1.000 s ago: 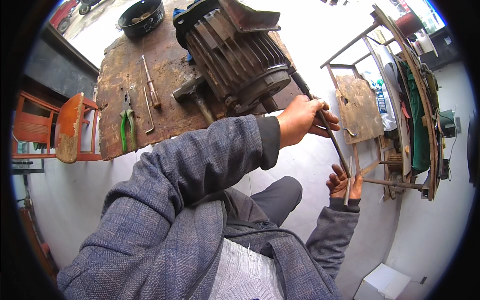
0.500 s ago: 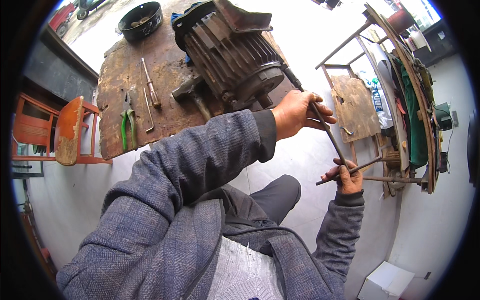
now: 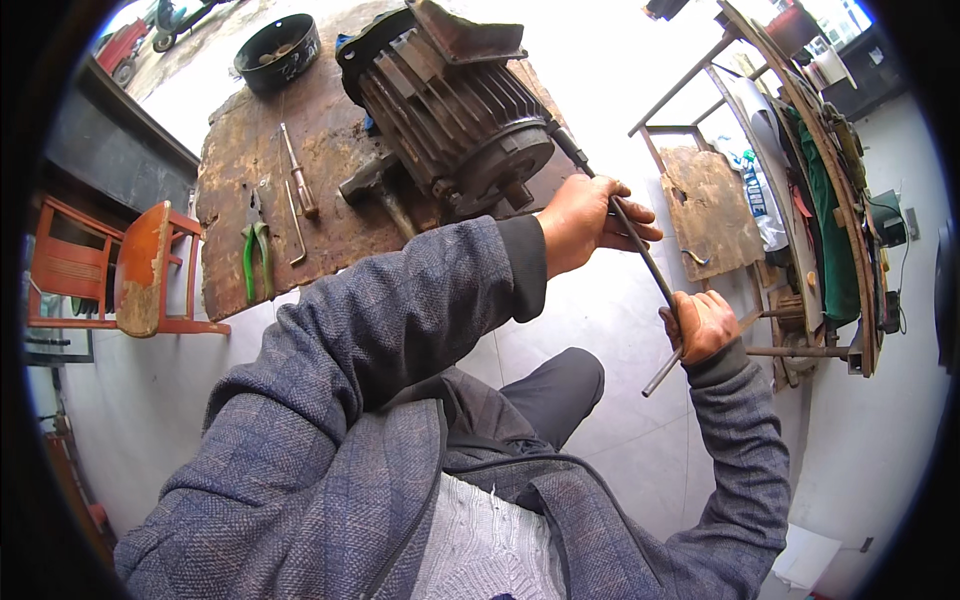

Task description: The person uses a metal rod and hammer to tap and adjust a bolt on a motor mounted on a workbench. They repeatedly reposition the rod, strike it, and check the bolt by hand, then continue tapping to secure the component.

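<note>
Left hand: your left hand (image 3: 585, 222) is closed around the upper part of a long dark metal rod (image 3: 640, 262), fingers wrapped over it and thumb on the near side, just off the worktop's right edge.
Right hand: your right hand (image 3: 700, 325) makes a tight fist low on the same rod, and a second, lighter metal bar (image 3: 668, 368) passes through that fist, sticking out below it and to the upper right.
Rod: it slants from the front of the motor down toward your lap; its upper end meets the motor's end face near the shaft, though you cannot tell exactly how it sits there.
Motor: a large dark electric motor (image 3: 450, 100) with cooling fins lies on its side at the worktop's far right corner, its round end cover facing you.
Worktop: a worn, rusty brown board (image 3: 330, 235) carries everything, low over a pale tiled floor.
Hammer: a hammer (image 3: 375, 190) lies against the motor's near left side, handle pointing to the near edge.
Left-side tools: green-handled pliers (image 3: 253, 258) sit near the near left edge; a thin bent rod (image 3: 293, 225) and a screwdriver (image 3: 299, 172) lie just right of them.
Bowl: a black round bowl (image 3: 278, 52) stands at the far left corner.
Surroundings: an orange-red chair (image 3: 140, 270) stands left of the worktop; a metal frame with a wooden board (image 3: 712, 210) stands to the right.
</note>
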{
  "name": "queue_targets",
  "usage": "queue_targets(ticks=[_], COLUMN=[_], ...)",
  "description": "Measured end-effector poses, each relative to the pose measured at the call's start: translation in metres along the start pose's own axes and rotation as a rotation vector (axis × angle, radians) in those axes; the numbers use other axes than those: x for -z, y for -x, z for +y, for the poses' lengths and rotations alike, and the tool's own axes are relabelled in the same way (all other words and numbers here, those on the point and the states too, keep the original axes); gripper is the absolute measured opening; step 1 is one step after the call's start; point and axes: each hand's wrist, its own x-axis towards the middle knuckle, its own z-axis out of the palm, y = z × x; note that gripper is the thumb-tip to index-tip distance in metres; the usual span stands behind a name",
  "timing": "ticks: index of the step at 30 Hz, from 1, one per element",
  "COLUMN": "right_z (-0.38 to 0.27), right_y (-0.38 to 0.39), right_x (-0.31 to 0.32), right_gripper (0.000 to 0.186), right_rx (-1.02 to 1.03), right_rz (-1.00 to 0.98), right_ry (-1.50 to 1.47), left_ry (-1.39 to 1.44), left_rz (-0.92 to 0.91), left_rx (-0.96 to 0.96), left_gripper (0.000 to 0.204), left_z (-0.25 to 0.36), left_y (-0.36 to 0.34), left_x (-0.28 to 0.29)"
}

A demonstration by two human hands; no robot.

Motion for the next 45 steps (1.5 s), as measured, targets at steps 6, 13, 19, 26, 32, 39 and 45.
queue_targets(ticks=[6,13,19,26,32,39,45], right_z=[-0.020,-0.021,-0.026,-0.010,-0.018,-0.011,-0.010], right_y=[0.004,0.006,-0.010,-0.001,-0.005,-0.010,0.012], right_x=[-0.017,-0.018,-0.004,-0.009,-0.009,0.000,-0.014], right_gripper=[0.025,0.022,0.015,0.014,0.017,0.021,0.017], right_rx=[-0.082,-0.076,0.053,0.052,0.062,0.050,-0.074], right_rz=[0.225,0.255,0.205,0.142,0.127,0.186,0.171], right_ry=[-0.027,-0.005,-0.018,-0.041,0.032,-0.041,-0.033], left_ry=[-0.057,-0.064,-0.065,0.006,0.032,0.026,0.021], left_rz=[0.016,0.023,-0.009,0.016,-0.025,-0.025,-0.095], left_rx=[0.022,0.054,0.067,0.051,0.042,0.089,0.079], left_gripper=[0.037,0.040,0.040,0.035,0.033,0.042,0.042], left_z=[-0.001,0.001,0.000,-0.011,-0.008,-0.012,-0.009], left_y=[0.004,0.006,0.005,-0.009,-0.007,-0.006,-0.004], left_x=[0.001,-0.002,0.007,0.004,0.009,0.008,0.011])
